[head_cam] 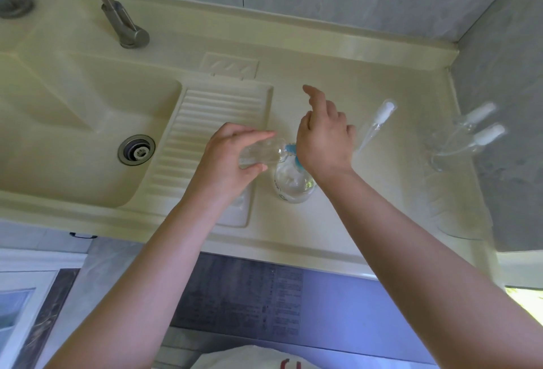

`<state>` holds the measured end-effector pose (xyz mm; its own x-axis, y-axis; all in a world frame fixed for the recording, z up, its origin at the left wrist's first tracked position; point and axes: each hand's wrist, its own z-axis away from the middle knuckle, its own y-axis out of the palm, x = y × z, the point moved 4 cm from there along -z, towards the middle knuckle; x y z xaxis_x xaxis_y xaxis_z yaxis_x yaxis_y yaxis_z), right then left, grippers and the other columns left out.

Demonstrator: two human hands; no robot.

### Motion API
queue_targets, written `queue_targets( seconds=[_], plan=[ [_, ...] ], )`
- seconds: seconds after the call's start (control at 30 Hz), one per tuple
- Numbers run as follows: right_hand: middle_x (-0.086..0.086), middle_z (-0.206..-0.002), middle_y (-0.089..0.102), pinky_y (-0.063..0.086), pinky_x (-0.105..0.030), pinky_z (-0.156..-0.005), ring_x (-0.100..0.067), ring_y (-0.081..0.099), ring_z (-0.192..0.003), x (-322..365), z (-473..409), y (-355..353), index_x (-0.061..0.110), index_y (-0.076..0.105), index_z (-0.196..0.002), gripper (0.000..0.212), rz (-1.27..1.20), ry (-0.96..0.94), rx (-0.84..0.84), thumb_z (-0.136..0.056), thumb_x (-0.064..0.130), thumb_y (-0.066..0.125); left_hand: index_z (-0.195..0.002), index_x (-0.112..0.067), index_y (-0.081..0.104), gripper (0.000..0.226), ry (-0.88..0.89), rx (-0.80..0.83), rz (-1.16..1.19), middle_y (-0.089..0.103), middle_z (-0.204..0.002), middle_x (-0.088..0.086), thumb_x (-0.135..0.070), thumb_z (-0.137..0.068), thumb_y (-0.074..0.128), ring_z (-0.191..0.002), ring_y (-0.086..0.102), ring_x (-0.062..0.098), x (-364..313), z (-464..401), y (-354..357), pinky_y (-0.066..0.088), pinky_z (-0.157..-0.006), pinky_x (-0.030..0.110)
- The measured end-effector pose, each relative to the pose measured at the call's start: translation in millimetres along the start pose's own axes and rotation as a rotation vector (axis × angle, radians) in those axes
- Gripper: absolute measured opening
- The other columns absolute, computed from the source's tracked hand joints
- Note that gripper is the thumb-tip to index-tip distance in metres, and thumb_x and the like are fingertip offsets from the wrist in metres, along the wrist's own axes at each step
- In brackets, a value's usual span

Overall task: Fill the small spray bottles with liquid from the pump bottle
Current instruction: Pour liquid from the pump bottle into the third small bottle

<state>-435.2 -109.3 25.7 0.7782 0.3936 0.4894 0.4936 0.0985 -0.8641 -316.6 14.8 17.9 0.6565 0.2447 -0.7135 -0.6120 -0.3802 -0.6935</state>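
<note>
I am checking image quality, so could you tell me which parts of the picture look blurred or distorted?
Head view: spray tops at right smeared; clear small bottle in the left hand soft-edged; pump bottle hazy; wide-angle lens bends the counter edges.

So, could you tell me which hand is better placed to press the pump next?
The right hand: it rests on the pump bottle's blue head, while the left hand grips the small bottle at the spout.
</note>
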Motion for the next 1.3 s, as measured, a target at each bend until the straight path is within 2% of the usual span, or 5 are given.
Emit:
queue_targets(
  seconds=[0.2,0.63,0.87,1.1,1.3],
  plan=[
    [-0.003,-0.142,0.047,0.024,-0.040,-0.099,-0.025,0.042,-0.131,-9,-10,-5,0.031,0.026,-0.151,0.051,-0.278,0.109,0.150,-0.101,0.024,0.037,-0.125,-0.036,0.066,0.059,0.006,-0.002,0.013,0.055,-0.121,-0.002,-0.012,-0.073,0.084,-0.116,0.053,0.008,-2,0,-1,0.027,-0.100,0.002],
    [-0.003,-0.137,0.050,0.030,-0.046,-0.110,-0.026,0.048,-0.125,-9,-8,-2,0.033,0.031,-0.148,0.049,-0.301,0.137,0.173,-0.100,0.023,0.036,-0.124,-0.036,0.067,0.059,0.010,-0.009,0.019,0.055,-0.119,-0.003,-0.012,-0.073,0.084,-0.115,0.053,0.008,1,-2,0,0.030,-0.102,0.006],
    [-0.001,-0.140,0.050,0.028,-0.041,-0.095,-0.029,0.047,-0.121,-3,-1,-1,0.032,0.032,-0.149,0.060,-0.099,0.022,0.113,-0.095,0.007,0.033,-0.125,-0.036,0.067,0.060,0.002,-0.006,0.026,0.056,-0.118,-0.002,-0.010,-0.072,0.083,-0.115,0.054,0.010,2,-1,1,0.034,-0.105,0.013],
    [-0.004,-0.142,0.047,0.025,-0.043,-0.105,-0.028,0.043,-0.129,-7,-14,-5,0.034,0.028,-0.149,0.051,-0.218,0.111,0.225,-0.100,0.024,0.036,-0.125,-0.037,0.066,0.059,-0.007,0.005,0.035,0.055,-0.119,-0.004,-0.013,-0.074,0.083,-0.116,0.053,0.007,-1,-1,0,0.034,-0.105,0.014],
    [-0.003,-0.140,0.049,0.027,-0.043,-0.101,-0.029,0.045,-0.126,-5,-5,1,0.033,0.030,-0.149,0.053,-0.129,0.089,0.212,-0.100,0.015,0.031,-0.124,-0.038,0.066,0.061,0.000,-0.004,0.032,0.055,-0.119,-0.003,-0.011,-0.073,0.083,-0.116,0.053,0.010,1,-1,0,0.038,-0.107,0.022]
  ],
)
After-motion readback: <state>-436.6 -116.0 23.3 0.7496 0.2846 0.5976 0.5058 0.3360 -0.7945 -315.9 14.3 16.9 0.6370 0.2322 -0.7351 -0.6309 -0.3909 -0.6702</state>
